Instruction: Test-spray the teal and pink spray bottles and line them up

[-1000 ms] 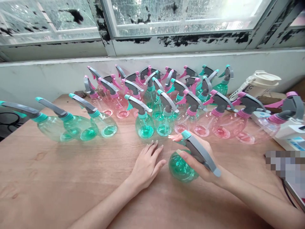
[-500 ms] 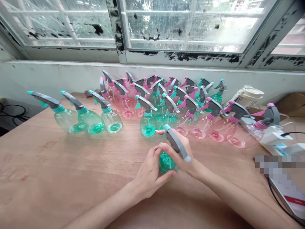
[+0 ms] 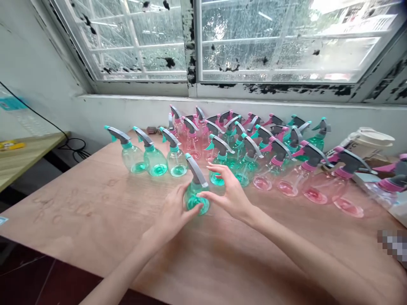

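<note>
My left hand [image 3: 176,207] is wrapped round the lower body of a green spray bottle [image 3: 197,202] with a grey and teal trigger head. To its right, my right hand [image 3: 230,192] has its thumb and fingers spread, the thumb tip close to the bottle; whether it touches I cannot tell. A green spray bottle [image 3: 219,165] stands just behind the right hand, partly covered by its fingers. Left of the held bottle, three green spray bottles stand in a row, the nearest one [image 3: 177,163] a short way behind it.
Pink spray bottles [image 3: 291,180] and more green ones crowd the back right of the wooden table [image 3: 79,212]. A white-lidded cup [image 3: 369,142] stands at the right. Behind runs a window ledge [image 3: 143,99]. Black cable [image 3: 78,148] hangs at the left.
My view has turned left. Both hands and the bottle have shifted left, towards the row of three. My right hand has come off the trigger head and opened; my left still holds the bottle.
</note>
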The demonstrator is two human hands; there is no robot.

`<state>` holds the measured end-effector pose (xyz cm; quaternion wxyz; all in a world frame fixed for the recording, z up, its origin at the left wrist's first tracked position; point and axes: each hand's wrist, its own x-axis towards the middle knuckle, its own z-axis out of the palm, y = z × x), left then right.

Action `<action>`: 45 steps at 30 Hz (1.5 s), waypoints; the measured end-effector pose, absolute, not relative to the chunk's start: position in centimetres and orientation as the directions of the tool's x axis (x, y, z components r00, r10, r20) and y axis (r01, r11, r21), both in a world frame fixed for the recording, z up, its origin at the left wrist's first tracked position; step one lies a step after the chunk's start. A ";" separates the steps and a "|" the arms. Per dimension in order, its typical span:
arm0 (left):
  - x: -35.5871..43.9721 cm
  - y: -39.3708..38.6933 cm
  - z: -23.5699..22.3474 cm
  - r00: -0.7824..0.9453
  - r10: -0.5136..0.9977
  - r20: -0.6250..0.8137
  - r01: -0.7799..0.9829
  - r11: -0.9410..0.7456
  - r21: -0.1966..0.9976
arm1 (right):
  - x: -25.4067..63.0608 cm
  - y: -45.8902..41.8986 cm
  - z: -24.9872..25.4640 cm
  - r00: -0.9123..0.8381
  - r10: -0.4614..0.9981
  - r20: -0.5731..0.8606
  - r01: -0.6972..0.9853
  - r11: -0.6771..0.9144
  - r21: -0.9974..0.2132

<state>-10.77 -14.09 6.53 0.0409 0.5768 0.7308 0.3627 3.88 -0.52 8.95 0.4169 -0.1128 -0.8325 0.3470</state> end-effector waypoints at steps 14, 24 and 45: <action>-14.8 -7.2 7.6 -0.372 0.813 0.448 0.915 0.240 0.324 | 8.2 4.3 10.4 -0.568 0.744 0.351 0.432 0.633 -0.643; -14.4 -6.1 8.9 -0.444 0.773 0.453 0.895 0.366 0.253 | 3.8 5.8 9.5 -0.555 0.775 0.302 0.503 0.602 -0.621; -9.0 -9.9 5.4 -0.267 0.849 0.456 0.871 0.010 0.492 | 5.6 2.5 8.2 -0.602 0.731 0.323 0.530 0.668 -0.523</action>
